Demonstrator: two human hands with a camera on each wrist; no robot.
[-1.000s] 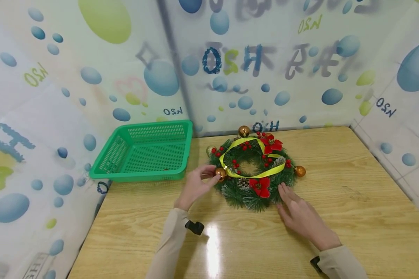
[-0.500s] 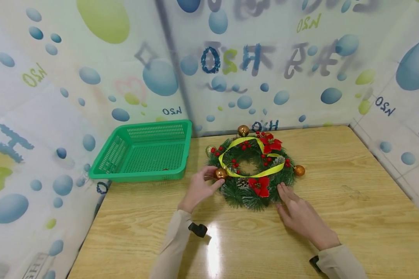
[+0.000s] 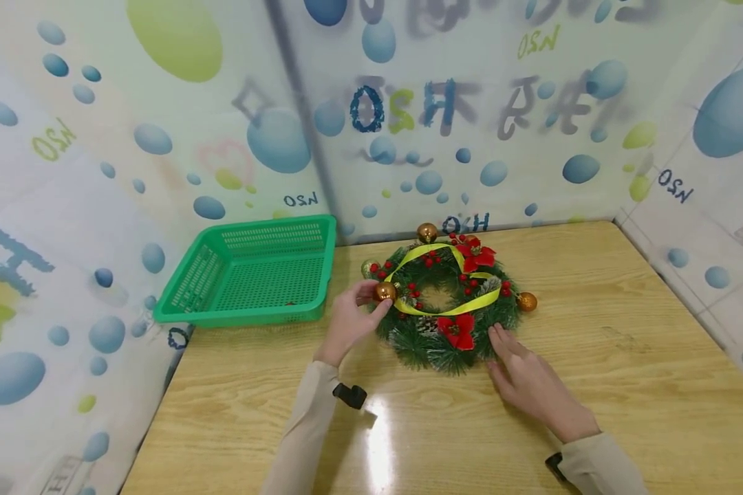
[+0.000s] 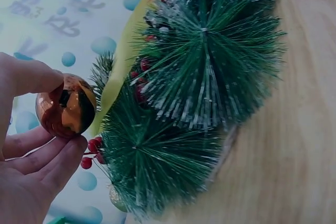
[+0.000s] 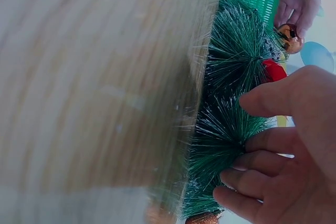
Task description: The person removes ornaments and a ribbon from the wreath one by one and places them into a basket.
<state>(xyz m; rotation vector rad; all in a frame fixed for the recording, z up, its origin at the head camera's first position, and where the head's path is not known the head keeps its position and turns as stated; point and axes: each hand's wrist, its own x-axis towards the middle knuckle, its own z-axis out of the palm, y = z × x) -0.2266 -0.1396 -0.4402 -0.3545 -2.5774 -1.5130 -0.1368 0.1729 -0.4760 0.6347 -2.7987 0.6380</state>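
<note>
A green Christmas wreath [image 3: 413,345] lies on the table, dressed with red poinsettias [image 3: 458,333], red berries, a pine cone and a yellow ribbon [image 3: 484,301]. At its left side my left hand [image 3: 349,322] pinches a shiny copper bauble [image 4: 65,106] between thumb and fingers, held just over the wreath's edge beside the ribbon. My right hand [image 3: 535,385] rests its extended fingers on the wreath's front right edge, and the right wrist view shows those fingertips [image 5: 262,162] among the green needles. Other baubles hang at the wreath's rim, including an orange glittery one [image 3: 527,302] on the right.
A green plastic basket [image 3: 241,317] stands left of the wreath, with something small and red inside near its front wall. Behind the table rises a wall covering [image 3: 508,75] printed with blue and green drops. The wooden table [image 3: 619,371] stretches to the right.
My left hand has raised the copper bauble a little, up and toward the back of the wreath. The right hand stays in place on the wreath. The head view has shifted slightly.
</note>
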